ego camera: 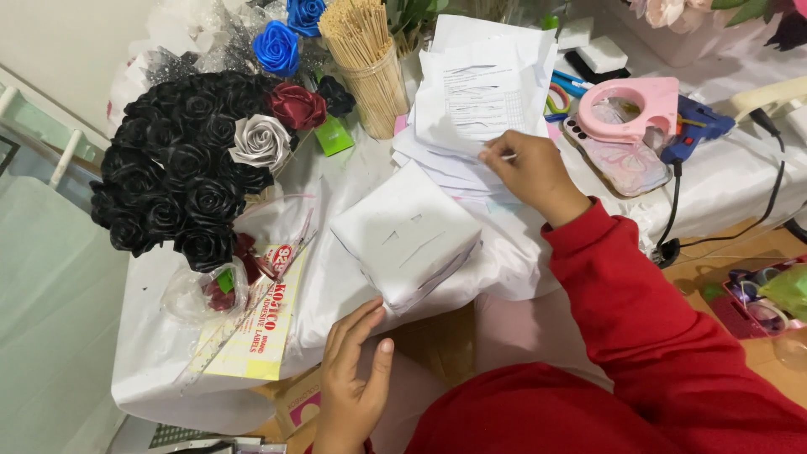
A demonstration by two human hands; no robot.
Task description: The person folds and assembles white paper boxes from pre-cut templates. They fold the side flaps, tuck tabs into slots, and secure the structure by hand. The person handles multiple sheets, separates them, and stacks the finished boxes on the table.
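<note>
A box wrapped in white paper (409,235) lies in the middle of the white-covered table (160,353). My left hand (353,378) rests at the box's near corner, fingers apart and touching its edge. My right hand (530,172), in a red sleeve, reaches to the pile of white paper sheets (479,92) behind the box and pinches a small thin white object against the sheets. What that object is cannot be made out.
A bouquet of black fabric roses (181,168) with a silver and a dark red one fills the left. Behind stand a cup of wooden sticks (370,67), blue roses (277,46), a pink tape dispenser (630,109), a blue glue gun (698,126). A yellow label packet (252,336) lies near the left front.
</note>
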